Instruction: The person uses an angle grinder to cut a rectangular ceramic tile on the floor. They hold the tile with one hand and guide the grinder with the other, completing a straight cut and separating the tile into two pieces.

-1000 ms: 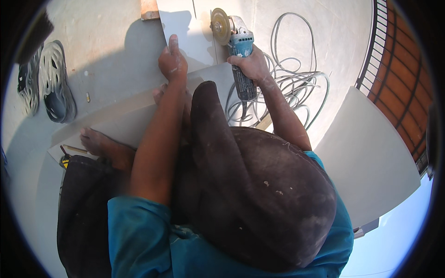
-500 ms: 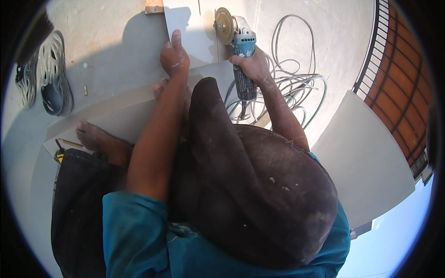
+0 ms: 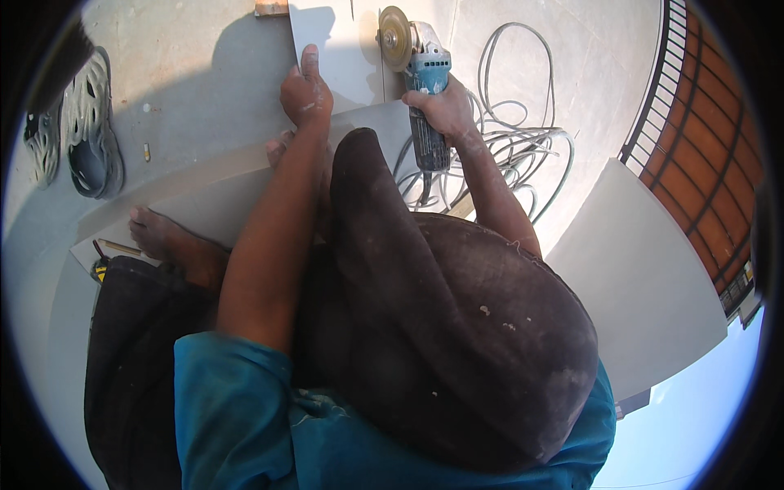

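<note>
In the head view, my right grip point(image 3: 443, 109) is wrapped round a blue grinder point(image 3: 428, 79), its round gold disc point(image 3: 396, 37) at a flat, smooth white board point(image 3: 354, 69). My left grip point(image 3: 307, 96), thumb up, is by the board's edge; I can't tell if it's holding.

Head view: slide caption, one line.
Right hand holds a blue-and-black angle grinder with a round golden disc; left hand at the edge of a flat white panel.

Angle grinder point(image 3: 428, 75) and white panel point(image 3: 351, 61).
I hold the grinder, teal and dark-bodied, its tan disc point(image 3: 399, 28) at a thin line point(image 3: 383, 82) on the panel, which lies flat, partly out of view.
</note>
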{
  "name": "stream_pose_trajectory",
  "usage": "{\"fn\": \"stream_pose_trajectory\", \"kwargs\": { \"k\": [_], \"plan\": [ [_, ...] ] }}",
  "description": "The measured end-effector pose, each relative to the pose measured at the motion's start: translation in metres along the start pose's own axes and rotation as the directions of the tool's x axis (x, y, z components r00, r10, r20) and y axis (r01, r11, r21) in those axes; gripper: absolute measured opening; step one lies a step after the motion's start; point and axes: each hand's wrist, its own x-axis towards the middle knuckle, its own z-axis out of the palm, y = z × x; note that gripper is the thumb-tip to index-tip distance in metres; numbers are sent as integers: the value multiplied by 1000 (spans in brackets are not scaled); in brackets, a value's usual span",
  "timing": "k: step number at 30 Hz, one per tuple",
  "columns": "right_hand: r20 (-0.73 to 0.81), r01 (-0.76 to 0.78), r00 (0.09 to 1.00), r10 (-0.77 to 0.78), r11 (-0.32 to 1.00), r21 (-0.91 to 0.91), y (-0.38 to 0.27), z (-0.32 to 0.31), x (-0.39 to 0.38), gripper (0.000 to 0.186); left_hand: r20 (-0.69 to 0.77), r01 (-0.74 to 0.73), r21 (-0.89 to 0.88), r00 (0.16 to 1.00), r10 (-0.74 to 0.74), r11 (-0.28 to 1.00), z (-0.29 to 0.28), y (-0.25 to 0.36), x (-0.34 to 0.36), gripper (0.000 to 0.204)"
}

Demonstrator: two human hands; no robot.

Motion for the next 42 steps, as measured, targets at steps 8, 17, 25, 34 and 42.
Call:
{"fn": "stream_pose_trajectory", "kwargs": {
  "k": [8, 17, 25, 34, 42],
  "plan": [
    [-5, 18, 1000, -18, 1000, -16, 3, 1, 2, 47, -5, -7, 6, 1000, 7, 1000, 1, -1, 0, 81],
    [-3, -7, 1000, 7, 1000, -10, 6, 3, 4, 48, -23, -17, 2, 1000, 18, 1000, 4, -4, 2, 81],
    [2, -24, 1000, 24, 1000, -2, 3, -1, 2, 48, -7, -18, 8, 1000, 19, 1000, 3, -1, 1, 80],
    [6, -14, 1000, 14, 1000, 10, 4, 0, 3, 47, 8, -4, 29, 1000, 3, 1000, 3, 0, 1, 80],
    [7, -29, 1000, 29, 999, 43, -7, -2, -8, 43, -13, -7, 8, 1000, 7, 1000, 4, -3, 4, 81]
  ]
}}
